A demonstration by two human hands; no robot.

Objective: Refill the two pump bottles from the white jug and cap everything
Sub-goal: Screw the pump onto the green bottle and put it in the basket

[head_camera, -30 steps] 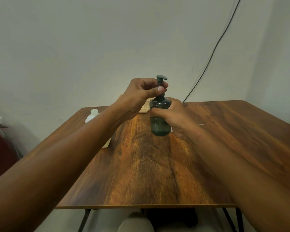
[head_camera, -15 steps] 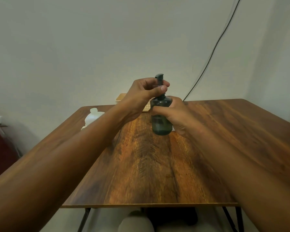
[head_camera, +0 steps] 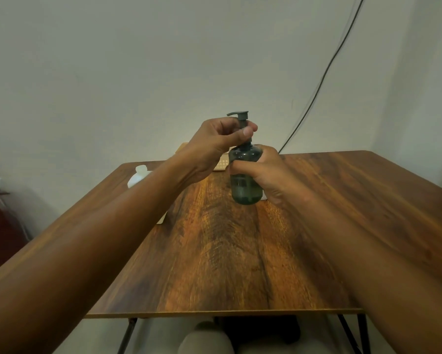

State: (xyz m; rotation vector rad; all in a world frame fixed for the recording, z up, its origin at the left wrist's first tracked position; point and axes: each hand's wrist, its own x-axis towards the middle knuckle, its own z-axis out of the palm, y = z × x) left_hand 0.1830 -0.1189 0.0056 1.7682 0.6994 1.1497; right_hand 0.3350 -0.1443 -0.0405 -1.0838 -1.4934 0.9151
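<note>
While right hand (head_camera: 271, 172) grips bottle (head_camera: 245, 175), left fingers (head_camera: 245, 130) pinch pump (head_camera: 240, 116)

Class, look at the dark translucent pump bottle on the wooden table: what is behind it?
Behind the dark translucent pump bottle, a pale tan flat object peeks out past the left hand; both hands cover most of it. The right hand hides the rest.

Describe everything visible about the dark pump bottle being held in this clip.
The pump bottle is a round, translucent grey-green container that looks like plastic, standing upright on the wooden table. Its grey pump head points left and its stem rises from the neck. The right hand wraps the body; the left hand pinches the stem just above the collar. How much liquid it holds cannot be told.
</note>
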